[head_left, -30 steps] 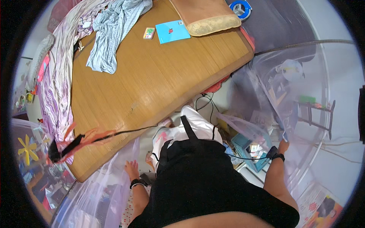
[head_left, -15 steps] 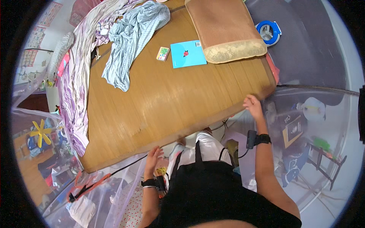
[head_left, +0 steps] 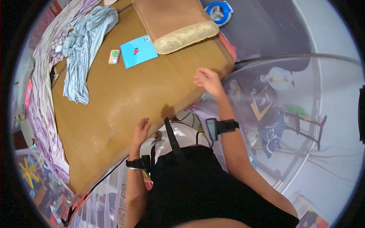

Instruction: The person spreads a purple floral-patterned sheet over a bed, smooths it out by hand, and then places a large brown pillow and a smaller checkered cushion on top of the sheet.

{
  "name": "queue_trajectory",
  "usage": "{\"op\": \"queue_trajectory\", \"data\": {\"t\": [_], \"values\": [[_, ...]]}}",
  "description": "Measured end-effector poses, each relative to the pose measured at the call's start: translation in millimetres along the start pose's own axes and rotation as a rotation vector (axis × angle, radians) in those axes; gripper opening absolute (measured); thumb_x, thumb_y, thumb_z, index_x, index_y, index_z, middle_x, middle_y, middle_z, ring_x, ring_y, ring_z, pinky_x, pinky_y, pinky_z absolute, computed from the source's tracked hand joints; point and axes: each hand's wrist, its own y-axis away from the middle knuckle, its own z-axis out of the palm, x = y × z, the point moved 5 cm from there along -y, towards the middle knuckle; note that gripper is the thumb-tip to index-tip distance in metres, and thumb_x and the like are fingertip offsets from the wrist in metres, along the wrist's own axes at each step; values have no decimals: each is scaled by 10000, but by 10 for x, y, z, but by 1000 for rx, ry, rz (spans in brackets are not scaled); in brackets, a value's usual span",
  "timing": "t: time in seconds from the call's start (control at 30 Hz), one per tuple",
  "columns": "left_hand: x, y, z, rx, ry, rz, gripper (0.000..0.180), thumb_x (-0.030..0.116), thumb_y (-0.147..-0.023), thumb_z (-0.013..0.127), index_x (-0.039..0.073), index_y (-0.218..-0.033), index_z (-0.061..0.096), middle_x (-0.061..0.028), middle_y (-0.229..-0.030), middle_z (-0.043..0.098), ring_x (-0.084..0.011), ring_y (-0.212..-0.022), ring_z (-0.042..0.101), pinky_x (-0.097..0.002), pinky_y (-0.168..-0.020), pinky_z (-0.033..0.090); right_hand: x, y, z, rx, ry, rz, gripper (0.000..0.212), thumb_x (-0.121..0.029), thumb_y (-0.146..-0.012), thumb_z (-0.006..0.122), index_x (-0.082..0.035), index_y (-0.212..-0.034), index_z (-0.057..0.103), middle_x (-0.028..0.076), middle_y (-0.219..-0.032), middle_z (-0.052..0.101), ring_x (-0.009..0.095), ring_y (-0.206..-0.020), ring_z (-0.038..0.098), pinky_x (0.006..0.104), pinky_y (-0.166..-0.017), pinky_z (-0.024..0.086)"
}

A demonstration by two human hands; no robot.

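My left hand point(head_left: 141, 131) hovers by the near edge of the bed mat point(head_left: 114, 114), a brown woven surface. Its fingers are loosely bent and apart, with nothing in them. Farther right, my right hand point(head_left: 207, 81) is over the mat's near right edge, its fingers loosely curled and no object visible in them. Beyond the hands, a blue booklet point(head_left: 137, 57) with a red flower lies flat, touching or close to a brown pillow point(head_left: 178, 26) with a patterned cream end. A small colourful box point(head_left: 114, 56) lies left of the booklet.
A crumpled light-blue striped cloth point(head_left: 85, 49) lies at the far left, beside a white and purple sheet point(head_left: 42, 102). A blue-rimmed round fan point(head_left: 219, 13) stands on a grey surface at the far right. Sheer netting point(head_left: 273, 95) hangs at the right, with a dark pole along its top.
The whole view has shifted, so the bed and its things appear farther left. My body is nearer the bed, and both hands reach farther over its edge.
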Motion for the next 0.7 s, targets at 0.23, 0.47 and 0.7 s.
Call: {"op": "queue_trajectory", "data": {"t": [0.23,0.47,0.7], "values": [[1085,221,1307,-806,210,-130,269,145,-861,491,-2,-1087,502,-84,-950,595,-155,-890,550,-284,-791,436,-534,404,657,-102,55,-136,240,-148,-847,524,4,-1032,519,66,-838,594,118,-680,583,212,-586,448],[1461,743,1783,-1258,93,421,388,162,-807,548,-9,-1147,467,-79,-1152,518,-155,-1037,474,-288,-864,392,-662,1180,1264,-263,49,-210,211,-126,-831,541,17,-987,534,42,-813,577,99,-667,559,216,-606,440],[1561,981,2097,-1464,540,-162,208,176,-830,551,37,-985,541,-18,-844,552,-104,-726,543,-235,-657,449,-669,1724,1621,-309,59,-246,182,-119,-820,549,28,-927,546,43,-757,576,89,-670,542,219,-609,437]]}}
